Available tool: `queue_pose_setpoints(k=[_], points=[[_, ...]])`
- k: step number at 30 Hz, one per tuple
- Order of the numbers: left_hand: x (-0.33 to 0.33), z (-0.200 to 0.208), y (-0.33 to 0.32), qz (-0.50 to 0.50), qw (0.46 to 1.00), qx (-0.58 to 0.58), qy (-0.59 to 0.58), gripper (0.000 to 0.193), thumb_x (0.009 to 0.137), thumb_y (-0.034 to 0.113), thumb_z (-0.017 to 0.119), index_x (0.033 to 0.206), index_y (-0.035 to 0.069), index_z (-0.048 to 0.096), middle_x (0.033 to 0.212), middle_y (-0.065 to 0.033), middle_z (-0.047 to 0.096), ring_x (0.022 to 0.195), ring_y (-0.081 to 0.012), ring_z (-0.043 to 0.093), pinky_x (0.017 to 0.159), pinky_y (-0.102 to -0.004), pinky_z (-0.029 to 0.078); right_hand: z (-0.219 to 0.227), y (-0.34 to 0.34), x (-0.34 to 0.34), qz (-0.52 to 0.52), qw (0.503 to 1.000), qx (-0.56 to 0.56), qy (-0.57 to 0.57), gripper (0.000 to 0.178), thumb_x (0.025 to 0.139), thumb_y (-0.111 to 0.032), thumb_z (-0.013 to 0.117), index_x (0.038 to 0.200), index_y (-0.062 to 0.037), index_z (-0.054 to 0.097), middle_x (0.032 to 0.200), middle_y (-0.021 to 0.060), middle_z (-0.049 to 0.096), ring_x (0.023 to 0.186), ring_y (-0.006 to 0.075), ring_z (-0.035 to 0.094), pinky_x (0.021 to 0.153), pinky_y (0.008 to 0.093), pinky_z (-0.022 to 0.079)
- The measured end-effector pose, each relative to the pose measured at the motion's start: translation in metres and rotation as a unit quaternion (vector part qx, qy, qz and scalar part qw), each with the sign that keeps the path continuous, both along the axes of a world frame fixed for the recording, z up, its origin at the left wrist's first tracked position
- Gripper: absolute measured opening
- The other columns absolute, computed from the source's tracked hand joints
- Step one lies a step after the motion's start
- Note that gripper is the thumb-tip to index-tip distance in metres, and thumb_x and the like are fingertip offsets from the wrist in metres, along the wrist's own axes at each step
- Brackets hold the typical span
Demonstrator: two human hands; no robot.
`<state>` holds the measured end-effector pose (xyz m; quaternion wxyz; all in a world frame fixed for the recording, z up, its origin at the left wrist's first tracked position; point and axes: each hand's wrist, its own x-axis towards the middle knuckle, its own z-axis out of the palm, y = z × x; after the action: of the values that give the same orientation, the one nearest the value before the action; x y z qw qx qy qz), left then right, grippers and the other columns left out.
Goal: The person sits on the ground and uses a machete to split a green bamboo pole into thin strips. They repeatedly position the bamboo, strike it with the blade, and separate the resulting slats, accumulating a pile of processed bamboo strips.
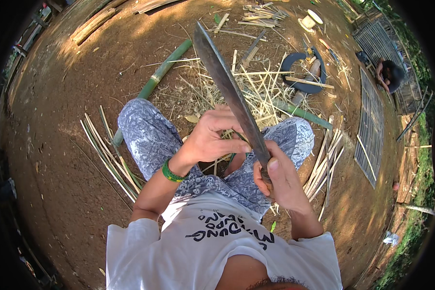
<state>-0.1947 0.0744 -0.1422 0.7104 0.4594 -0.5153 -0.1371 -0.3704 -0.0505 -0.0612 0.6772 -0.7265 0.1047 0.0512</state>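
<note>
In my right hand [282, 176] is the handle of a machete [229, 89], my fingers wrapped round it and the thumb along its side. Its long dark blade slants up and left, away from me. My left hand [215, 135] is closed beside the lower blade, thumb and fingers pinching what looks like a thin, dark greenish bamboo strip [240, 137]. Most of that strip is hidden by the fingers and the blade. Both hands are above my lap, between my bent knees.
Pale bamboo shavings [261, 92] litter the ground ahead. Split strips lie by my left knee [108, 154] and right knee [326, 164]. Green bamboo poles [166, 65], a black ring-shaped object [290, 63], a spool [310, 21] and a slatted panel [369, 128] lie around. Another person [390, 76] is at far right.
</note>
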Motion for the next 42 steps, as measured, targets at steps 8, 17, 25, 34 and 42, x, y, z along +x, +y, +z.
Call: queue_pose_setpoints(k=[8,17,25,34,42], points=[[0.000,-0.003,0.000,0.003,1.000,0.001,-0.013,0.023,0.069,0.014,0.087,0.081,0.003,0.071,0.075,-0.0032,0.062,0.074,-0.0186,0.054,0.067,-0.0351,0.041,-0.003,0.000,0.000,0.008,0.996,-0.083,-0.044,0.055,0.107,-0.042,0.037,0.139,0.0017,0.047,0.061,0.0022,0.046,0.052,0.0098,0.048,0.051,0.0285,0.036],[0.000,-0.003,0.001,0.001,1.000,-0.002,-0.008,0.023,0.069,0.016,0.087,0.081,0.003,0.072,0.074,-0.0033,0.061,0.074,-0.0188,0.054,0.067,-0.0353,0.041,-0.004,0.002,0.002,0.009,0.993,-0.097,-0.060,0.053,0.108,-0.041,0.036,0.140,0.0004,0.045,0.061,0.0004,0.047,0.051,0.0087,0.044,0.050,0.0255,0.035],[0.002,0.000,0.001,0.012,1.000,-0.004,-0.006,0.026,0.070,0.018,0.088,0.077,0.002,0.068,0.073,-0.0021,0.061,0.074,-0.0182,0.054,0.067,-0.0358,0.041,0.000,0.002,0.005,0.012,0.994,-0.091,-0.053,0.054,0.108,-0.041,0.037,0.141,0.0020,0.044,0.061,0.0001,0.047,0.051,0.0081,0.044,0.050,0.0255,0.035],[0.002,0.001,0.001,0.010,1.000,-0.009,0.007,0.030,0.070,0.022,0.089,0.081,0.002,0.069,0.077,-0.0025,0.062,0.076,-0.0187,0.054,0.069,-0.0357,0.041,0.002,0.002,0.007,0.001,0.999,-0.042,-0.007,0.054,0.108,-0.042,0.036,0.139,0.0018,0.045,0.060,0.0001,0.047,0.052,0.0083,0.044,0.051,0.0258,0.036],[0.004,-0.005,0.001,0.012,1.000,0.005,-0.006,0.032,0.068,0.022,0.090,0.081,0.003,0.068,0.075,-0.0037,0.063,0.073,-0.0205,0.054,0.068,-0.0362,0.041,-0.004,0.004,0.011,0.002,0.993,-0.112,-0.029,0.049,0.108,-0.039,0.035,0.139,-0.0018,0.042,0.061,0.0002,0.046,0.051,0.0077,0.044,0.050,0.0240,0.036]])
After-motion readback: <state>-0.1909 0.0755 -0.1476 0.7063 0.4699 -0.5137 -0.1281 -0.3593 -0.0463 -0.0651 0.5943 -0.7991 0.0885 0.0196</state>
